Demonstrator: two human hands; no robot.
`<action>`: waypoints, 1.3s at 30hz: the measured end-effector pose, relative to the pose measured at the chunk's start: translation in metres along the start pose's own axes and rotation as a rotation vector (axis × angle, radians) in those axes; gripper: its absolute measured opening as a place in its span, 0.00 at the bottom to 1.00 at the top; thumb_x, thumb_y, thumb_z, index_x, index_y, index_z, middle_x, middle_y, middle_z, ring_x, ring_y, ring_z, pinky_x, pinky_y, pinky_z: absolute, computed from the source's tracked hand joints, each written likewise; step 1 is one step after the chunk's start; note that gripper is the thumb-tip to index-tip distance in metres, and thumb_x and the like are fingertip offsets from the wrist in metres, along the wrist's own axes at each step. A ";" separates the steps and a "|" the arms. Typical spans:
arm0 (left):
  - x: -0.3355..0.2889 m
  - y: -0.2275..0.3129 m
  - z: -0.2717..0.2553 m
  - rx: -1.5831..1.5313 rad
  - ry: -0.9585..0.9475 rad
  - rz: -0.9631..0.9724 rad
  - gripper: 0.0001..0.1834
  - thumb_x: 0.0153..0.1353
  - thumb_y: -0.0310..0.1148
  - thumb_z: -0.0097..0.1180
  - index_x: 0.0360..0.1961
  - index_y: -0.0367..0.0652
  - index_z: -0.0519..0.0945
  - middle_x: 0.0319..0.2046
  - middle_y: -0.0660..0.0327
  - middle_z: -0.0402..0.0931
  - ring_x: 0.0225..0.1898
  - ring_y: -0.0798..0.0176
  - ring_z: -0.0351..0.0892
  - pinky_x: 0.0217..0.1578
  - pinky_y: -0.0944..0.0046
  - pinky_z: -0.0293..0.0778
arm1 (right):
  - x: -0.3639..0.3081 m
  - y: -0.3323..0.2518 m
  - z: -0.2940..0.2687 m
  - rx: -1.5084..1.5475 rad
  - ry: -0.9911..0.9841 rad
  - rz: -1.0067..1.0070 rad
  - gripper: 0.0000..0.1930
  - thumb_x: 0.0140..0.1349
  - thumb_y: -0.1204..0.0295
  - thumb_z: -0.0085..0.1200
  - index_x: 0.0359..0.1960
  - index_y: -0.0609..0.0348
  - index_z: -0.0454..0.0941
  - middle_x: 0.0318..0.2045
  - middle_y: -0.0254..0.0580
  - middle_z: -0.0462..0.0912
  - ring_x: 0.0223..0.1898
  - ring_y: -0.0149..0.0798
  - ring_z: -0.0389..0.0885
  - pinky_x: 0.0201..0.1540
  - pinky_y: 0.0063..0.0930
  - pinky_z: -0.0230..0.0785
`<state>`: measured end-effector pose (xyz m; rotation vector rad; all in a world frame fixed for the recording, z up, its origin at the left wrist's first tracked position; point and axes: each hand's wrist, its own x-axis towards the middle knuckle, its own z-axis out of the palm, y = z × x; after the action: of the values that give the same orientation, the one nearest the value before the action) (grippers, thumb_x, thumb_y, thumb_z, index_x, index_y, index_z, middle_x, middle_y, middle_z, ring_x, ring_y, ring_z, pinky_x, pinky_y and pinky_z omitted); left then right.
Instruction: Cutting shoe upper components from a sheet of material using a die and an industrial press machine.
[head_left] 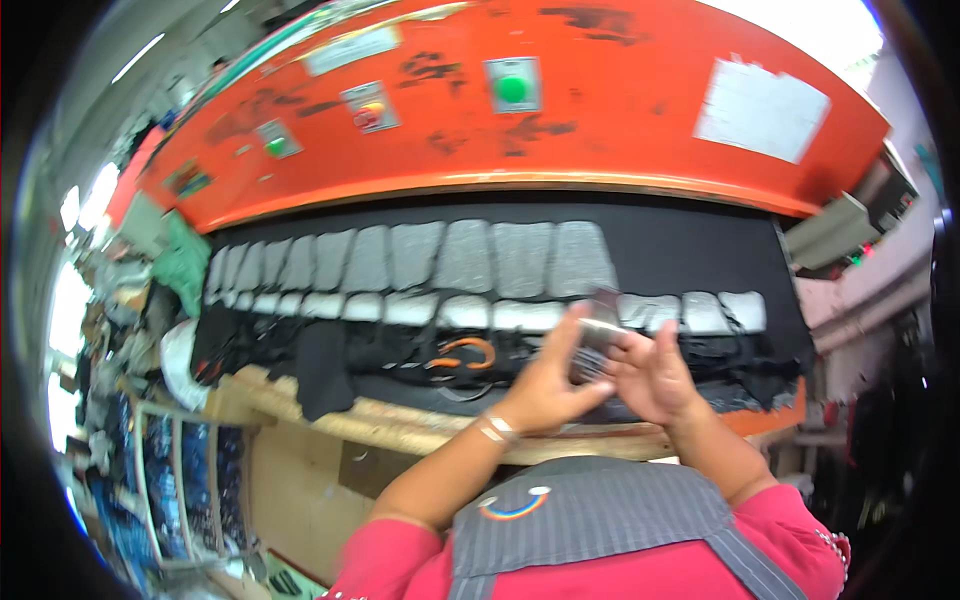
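Both hands up in front of the orange press (520,110), just below its rows of grey cut pieces (460,260). Left hand (545,385) and right hand (655,375) pinch a small stack of grey pieces (597,335) between them. Looks light, floppy, thin; best gripped flat across the stack edges.

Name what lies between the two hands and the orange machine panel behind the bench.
In the head view, two rows of grey cut pieces on black sheet lie between the hands and orange panel.
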<state>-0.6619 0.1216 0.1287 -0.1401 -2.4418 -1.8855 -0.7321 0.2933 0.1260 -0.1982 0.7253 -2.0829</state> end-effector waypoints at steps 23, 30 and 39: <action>-0.137 -0.045 -0.292 1.508 0.602 -0.432 0.34 0.57 0.41 0.61 0.60 0.34 0.67 0.43 0.47 0.76 0.45 0.56 0.76 0.48 0.60 0.71 | 0.114 -0.141 -0.083 -2.002 -0.070 0.137 0.39 0.40 0.62 0.64 0.57 0.64 0.68 0.38 0.47 0.78 0.41 0.46 0.77 0.44 0.34 0.70; 0.077 -0.038 -0.098 0.648 0.182 -0.135 0.26 0.57 0.42 0.61 0.53 0.38 0.75 0.49 0.49 0.76 0.51 0.52 0.75 0.53 0.57 0.70 | 0.115 -0.139 -0.115 -2.215 -0.122 -0.137 0.41 0.38 0.60 0.66 0.59 0.58 0.68 0.53 0.52 0.71 0.55 0.54 0.69 0.59 0.42 0.60; 0.142 -0.091 0.048 0.808 0.142 0.076 0.27 0.51 0.36 0.58 0.54 0.38 0.75 0.39 0.58 0.69 0.46 0.54 0.65 0.50 0.54 0.58 | 0.092 -0.104 -0.163 -2.017 0.373 -0.477 0.45 0.31 0.43 0.72 0.51 0.56 0.72 0.59 0.65 0.67 0.67 0.60 0.55 0.68 0.52 0.43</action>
<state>-0.8123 0.1510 0.0424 -0.0531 -2.8077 -0.7342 -0.9245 0.3328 0.0399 -1.1077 2.9268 -0.8893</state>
